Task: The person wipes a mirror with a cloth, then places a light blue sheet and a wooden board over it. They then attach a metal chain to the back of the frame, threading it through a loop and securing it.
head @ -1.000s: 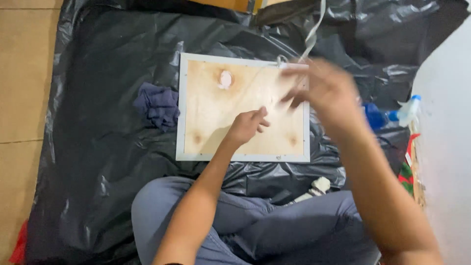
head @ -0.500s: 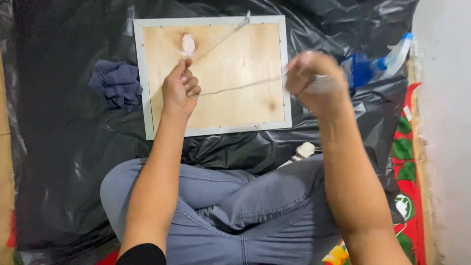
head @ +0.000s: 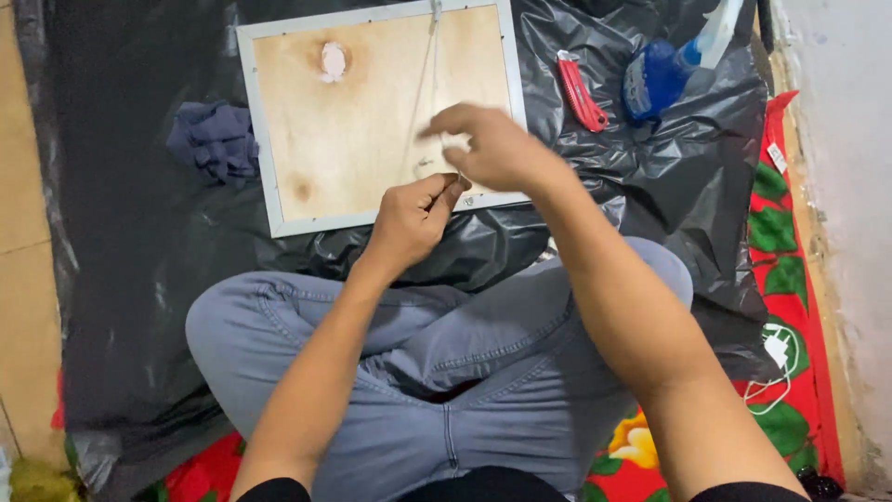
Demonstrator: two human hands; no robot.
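Pinching a thin, limp string (head: 429, 102) between closed fingertips, left hand (head: 409, 218) and right hand (head: 492, 149) meet at the near edge of the light, rigid wooden frame back (head: 372, 112), which looks best gripped by its rim.

Wood board (head: 372, 121) w/ white frame, flat on black plastic, upper centre of frame, slightly tilted; pale patch near its upper left, brown stains. Thin string (head: 429, 84) runs from top edge down the board to lower right, pinched there by fingers.
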